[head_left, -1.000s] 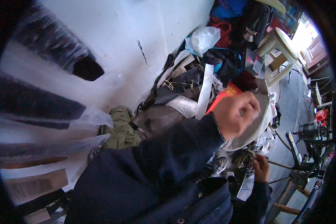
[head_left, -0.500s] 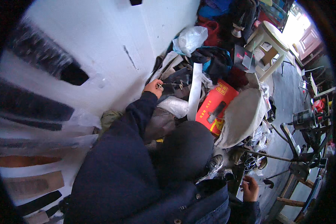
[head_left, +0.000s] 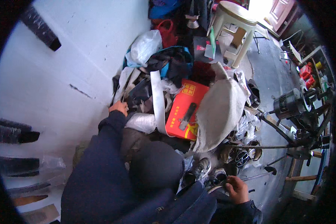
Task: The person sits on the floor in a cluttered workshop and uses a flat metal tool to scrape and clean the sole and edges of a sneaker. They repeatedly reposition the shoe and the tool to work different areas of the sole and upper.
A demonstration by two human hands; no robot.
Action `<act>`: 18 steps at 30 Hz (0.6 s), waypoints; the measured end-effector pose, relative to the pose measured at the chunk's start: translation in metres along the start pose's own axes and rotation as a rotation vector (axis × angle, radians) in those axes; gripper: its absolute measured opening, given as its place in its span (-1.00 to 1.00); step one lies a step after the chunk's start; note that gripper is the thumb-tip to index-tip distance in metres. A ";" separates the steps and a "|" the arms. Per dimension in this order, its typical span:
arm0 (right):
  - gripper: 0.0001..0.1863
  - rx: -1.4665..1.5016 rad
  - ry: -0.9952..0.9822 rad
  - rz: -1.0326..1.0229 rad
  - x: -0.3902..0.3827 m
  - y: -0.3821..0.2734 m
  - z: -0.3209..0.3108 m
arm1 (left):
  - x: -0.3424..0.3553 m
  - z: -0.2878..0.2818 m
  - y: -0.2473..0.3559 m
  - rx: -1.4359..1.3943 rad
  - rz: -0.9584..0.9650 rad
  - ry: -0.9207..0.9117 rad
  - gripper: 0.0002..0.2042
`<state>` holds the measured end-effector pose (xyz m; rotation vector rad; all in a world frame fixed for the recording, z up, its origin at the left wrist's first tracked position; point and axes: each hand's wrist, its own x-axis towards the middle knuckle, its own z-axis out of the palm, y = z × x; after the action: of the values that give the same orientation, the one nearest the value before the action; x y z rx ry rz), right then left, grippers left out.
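Note:
My left hand (head_left: 119, 108) reaches into a heap of scraps against the wall, its fingers bent down at the lower end of a pale strip (head_left: 122, 86). What they grip is hidden. Next to it lie black pieces (head_left: 142, 91) and a clear plastic roll (head_left: 142, 122). A long white strip (head_left: 158, 102) crosses the heap. My right hand (head_left: 238, 189) is low at the right, near my lap, its fingers curled together. Anything within them is too small to make out. Close to it are a worn shoe (head_left: 203, 168) and a thin metal rod (head_left: 258, 176).
A red box (head_left: 186, 108) with a dark piece on it and a pale cloth sack (head_left: 222, 112) lie right of the heap. Beyond stand a cream stool (head_left: 237, 16) and a red bag (head_left: 168, 33). A metal machine (head_left: 291, 104) stands at the right.
The view has turned, so the heap appears further left. My left hand has lowered into the scraps; the thin wire-like piece seen beside it is out of sight. My right hand remains curled near my lap.

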<state>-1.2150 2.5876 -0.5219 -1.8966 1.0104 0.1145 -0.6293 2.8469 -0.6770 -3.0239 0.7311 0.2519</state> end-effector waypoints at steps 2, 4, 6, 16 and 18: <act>-0.64 -0.001 0.003 -0.029 0.000 -0.002 -0.002 | -0.008 -0.007 0.003 0.014 0.034 0.050 -0.90; -0.63 -0.002 -0.009 -0.032 -0.002 -0.007 -0.002 | -0.018 -0.020 0.009 -0.030 0.169 0.211 -0.92; -0.62 0.024 -0.014 -0.028 -0.004 -0.012 -0.002 | -0.024 -0.036 0.020 -0.075 0.282 0.311 -0.93; -0.60 -0.012 -0.086 0.013 -0.003 -0.028 -0.001 | 0.015 -0.072 0.205 0.219 0.692 0.249 -0.86; -0.60 -0.019 -0.085 0.018 -0.004 -0.028 -0.001 | 0.028 -0.066 0.245 0.224 0.649 0.135 -0.81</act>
<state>-1.1984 2.5947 -0.4999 -1.8840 0.9723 0.2146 -0.7067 2.6122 -0.6114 -2.5202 1.6126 -0.0322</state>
